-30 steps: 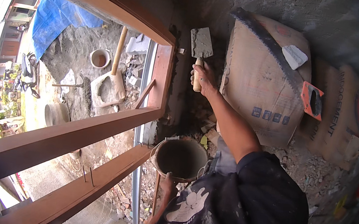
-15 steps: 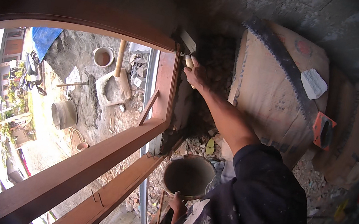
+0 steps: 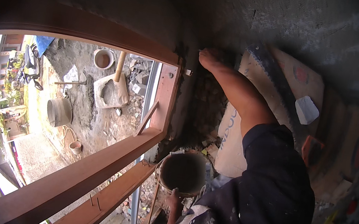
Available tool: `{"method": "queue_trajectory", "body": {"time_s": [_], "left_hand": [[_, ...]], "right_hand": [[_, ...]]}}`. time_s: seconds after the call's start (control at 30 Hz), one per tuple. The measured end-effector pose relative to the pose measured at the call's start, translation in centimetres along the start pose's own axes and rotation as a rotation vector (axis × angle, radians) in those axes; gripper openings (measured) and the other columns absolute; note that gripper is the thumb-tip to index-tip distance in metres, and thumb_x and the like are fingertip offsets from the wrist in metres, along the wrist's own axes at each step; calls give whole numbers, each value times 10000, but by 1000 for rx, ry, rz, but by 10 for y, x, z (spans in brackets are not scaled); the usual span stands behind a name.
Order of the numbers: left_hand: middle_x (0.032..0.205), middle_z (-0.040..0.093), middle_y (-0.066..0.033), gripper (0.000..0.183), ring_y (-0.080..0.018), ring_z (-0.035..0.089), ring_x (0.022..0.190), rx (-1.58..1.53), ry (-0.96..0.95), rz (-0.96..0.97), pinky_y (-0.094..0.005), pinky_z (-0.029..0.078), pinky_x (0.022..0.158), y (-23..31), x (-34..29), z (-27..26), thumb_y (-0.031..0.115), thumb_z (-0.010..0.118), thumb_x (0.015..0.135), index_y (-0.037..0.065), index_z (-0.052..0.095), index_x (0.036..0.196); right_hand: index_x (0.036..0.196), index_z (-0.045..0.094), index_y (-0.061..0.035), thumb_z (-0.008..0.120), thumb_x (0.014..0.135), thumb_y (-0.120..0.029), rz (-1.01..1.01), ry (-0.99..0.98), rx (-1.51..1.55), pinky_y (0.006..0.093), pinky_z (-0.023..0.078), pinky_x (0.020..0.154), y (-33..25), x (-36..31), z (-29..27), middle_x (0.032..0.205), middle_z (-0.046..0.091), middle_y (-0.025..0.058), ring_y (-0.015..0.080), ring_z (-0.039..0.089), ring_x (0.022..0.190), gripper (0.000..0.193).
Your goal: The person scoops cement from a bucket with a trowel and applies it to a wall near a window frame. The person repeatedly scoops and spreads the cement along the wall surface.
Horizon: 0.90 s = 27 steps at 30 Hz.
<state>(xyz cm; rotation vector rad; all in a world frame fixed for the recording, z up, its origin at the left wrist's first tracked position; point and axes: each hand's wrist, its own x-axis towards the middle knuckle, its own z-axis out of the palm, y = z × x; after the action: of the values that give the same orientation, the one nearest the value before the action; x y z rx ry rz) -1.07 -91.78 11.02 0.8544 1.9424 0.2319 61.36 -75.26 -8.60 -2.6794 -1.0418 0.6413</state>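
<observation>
Two hands are in view, both belonging to the one person in a dark, mortar-spattered long sleeve [image 3: 263, 203]; the right hand [image 3: 209, 57] is raised far up against the dark rough wall [image 3: 200, 96], at the upper corner of the reddish-brown wooden window frame [image 3: 163, 95], and its fingers are curled shut, though what they hold is lost in shadow, so I cannot tell whether a tool is in the grip; the left hand [image 3: 174, 200] is low and near, closed on the rim of one round grey mortar bucket [image 3: 183, 172], which it holds just below the frame's lower corner with its open mouth facing up; two sloping wooden rails [image 3: 86, 177] of the frame run from the near left up to that corner, and one grey metal pole [image 3: 147, 107] stands behind them; to the right of the raised forearm one pale paper cement sack [image 3: 236, 139] leans against the wall, with more sacks [image 3: 343, 136] stacked to its right, their number unclear in the dark, and one small white block [image 3: 306, 109] lying on them; through the window, far below, the yard holds one flat mixing tray with a wooden-handled shovel [image 3: 111, 90], one white bucket [image 3: 103, 59], one large grey tub [image 3: 58, 112], one small cup-shaped pail [image 3: 75, 146] and one blue tarpaulin [image 3: 44, 41]; the raised forearm crosses in front of the sack, and the dark sleeve hides the near floor.
</observation>
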Motion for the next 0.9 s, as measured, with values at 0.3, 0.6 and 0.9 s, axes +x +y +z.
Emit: {"method": "queue_trajectory", "body": {"time_s": [0.3,0.6,0.9], "left_hand": [[894,651,-121,332,-225,646,729,-29,-50,111,-359,557,566,2,4,6,213,676,845,-67,638,1020],[951,625,-93,409,-235,645,812,-63,-98,18,-366,570,622,-10,13,3,228,677,845,-33,589,1148],[996,629,-101,408,-244,643,847,-13,-41,-48,-375,578,653,11,9,15,223,685,846,-12,594,1166]], "right_hand": [[1147,710,-120,445,955,-188,-52,51,-110,442,486,980,-47,37,-53,1248,654,106,278,620,1166,334],[1083,733,-69,542,900,-177,-306,-102,-326,439,505,943,-75,6,-183,1150,694,146,320,656,1091,286],[978,755,-65,577,849,-98,-204,355,-279,442,531,869,-33,29,-67,1032,718,146,295,690,972,222]]}}
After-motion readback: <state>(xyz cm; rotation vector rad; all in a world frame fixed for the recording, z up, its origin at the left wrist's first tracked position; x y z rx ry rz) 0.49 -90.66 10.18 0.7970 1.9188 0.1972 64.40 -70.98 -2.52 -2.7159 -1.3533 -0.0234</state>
